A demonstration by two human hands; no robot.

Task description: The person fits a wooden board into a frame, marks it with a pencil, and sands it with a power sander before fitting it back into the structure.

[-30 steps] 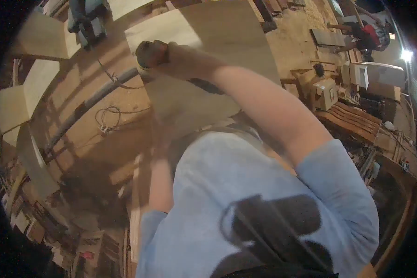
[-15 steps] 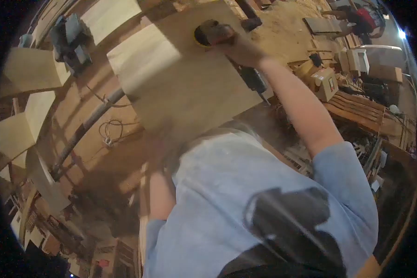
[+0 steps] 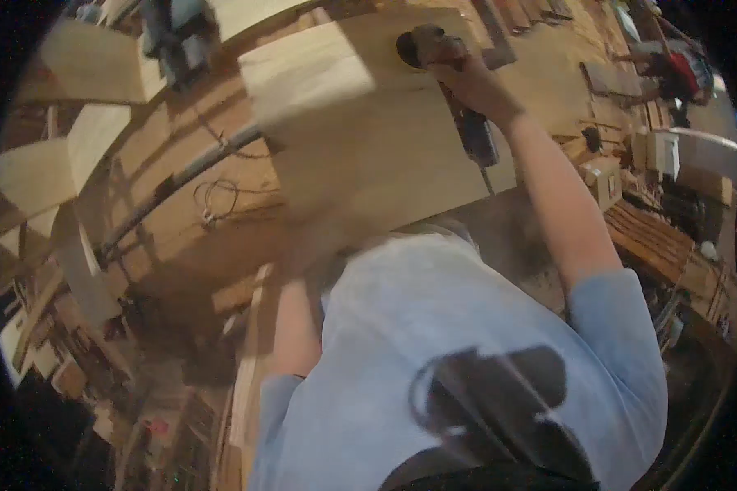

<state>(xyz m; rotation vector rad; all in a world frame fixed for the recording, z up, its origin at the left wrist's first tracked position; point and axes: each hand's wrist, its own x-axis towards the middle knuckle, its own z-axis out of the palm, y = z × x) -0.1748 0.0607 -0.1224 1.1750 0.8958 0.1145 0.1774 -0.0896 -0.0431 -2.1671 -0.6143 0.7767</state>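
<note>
My right hand [image 3: 473,80] is closed around an angle grinder [image 3: 477,141] near the far right corner of a light wooden panel [image 3: 377,155]. The tool's round disc head lies against the panel's face, and its dark body and cord trail toward me over the right edge. Down by the panel's near left corner is my left hand [image 3: 303,245]. Motion and shadow smear it, so its fingers cannot be made out. The panel's near edge is close to my shirt, and the camera's shadow falls across part of the wood.
A grey pipe [image 3: 192,170] and a coiled cable [image 3: 215,200] lie left of the panel. Pale boards [image 3: 33,172] stand at far left, beside a dark grey machine [image 3: 176,41]. On the right are a cardboard box [image 3: 602,180] and stacked timber [image 3: 647,237]. Another person [image 3: 680,78] is at far right.
The view has shifted, so the panel and surroundings appear farther right. My right hand and the grinder remain near the panel's far right corner, with the grip unchanged.
</note>
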